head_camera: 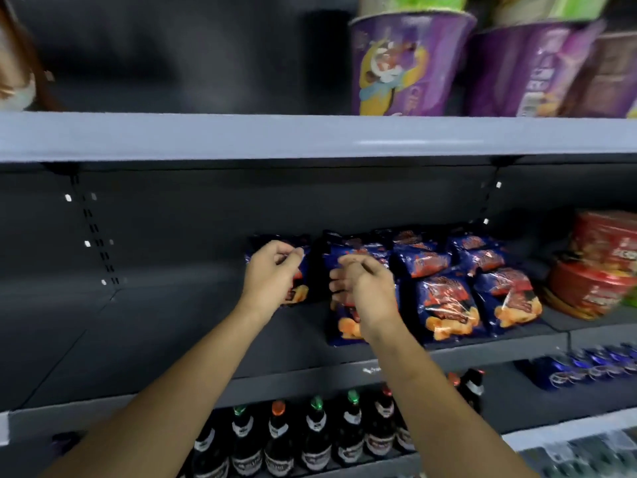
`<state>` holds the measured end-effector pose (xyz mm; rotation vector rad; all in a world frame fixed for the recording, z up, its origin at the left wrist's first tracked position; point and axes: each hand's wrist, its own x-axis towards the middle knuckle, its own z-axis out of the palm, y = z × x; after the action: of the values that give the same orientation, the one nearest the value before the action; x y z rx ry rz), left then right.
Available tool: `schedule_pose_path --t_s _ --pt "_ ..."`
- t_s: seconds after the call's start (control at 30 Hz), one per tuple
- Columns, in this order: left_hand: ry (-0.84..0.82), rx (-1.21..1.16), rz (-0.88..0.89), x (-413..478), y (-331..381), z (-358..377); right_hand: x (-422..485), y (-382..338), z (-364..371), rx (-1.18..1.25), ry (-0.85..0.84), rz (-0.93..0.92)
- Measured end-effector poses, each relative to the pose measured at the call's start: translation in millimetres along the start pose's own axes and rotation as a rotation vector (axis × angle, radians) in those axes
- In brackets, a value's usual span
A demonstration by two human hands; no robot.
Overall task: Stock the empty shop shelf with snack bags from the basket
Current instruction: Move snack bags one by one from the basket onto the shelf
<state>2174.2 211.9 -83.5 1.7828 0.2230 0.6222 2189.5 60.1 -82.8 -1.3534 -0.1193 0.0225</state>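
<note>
My left hand (272, 270) pinches the leftmost snack bag (299, 294) upright on the shelf (172, 339), extending the row (444, 305); my right hand (365, 288), fingers curled, perhaps steadies the neighbouring bag (344, 326); blur hides any grip.

No lettering can be read anywhere. The print on the blue snack bags (444, 305) at 3 o'clock, the purple tubs (406, 63) at 1 o'clock, the red tubs (593, 281) at 3 o'clock and the bottles (317, 439) at 6 o'clock is blurred (only colours and shapes show).
</note>
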Motion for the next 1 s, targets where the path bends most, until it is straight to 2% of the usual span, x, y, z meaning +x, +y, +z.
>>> schedule_pose_path --t_s 0.27,0.5,0.77,0.87,1.0 --pt "-0.336 -0.085 0.016 -97 37 142 -49 -6 -177 0.087 0.257 -0.031" --pt "-0.73 -0.076 -0.071 -207 12 288 -125 53 -352 0.082 0.638 0.097" --pt "-1.141 0.197 -0.327 -297 -101 400 -216 176 -471 0.092 1.054 0.417" --pt "-1.275 0.316 -0.429 -325 -154 431 -239 225 -490 0.093 1.14 0.565" --pt "-1.463 0.496 -0.534 -356 -232 463 -263 304 -499 0.145 1.174 0.788"
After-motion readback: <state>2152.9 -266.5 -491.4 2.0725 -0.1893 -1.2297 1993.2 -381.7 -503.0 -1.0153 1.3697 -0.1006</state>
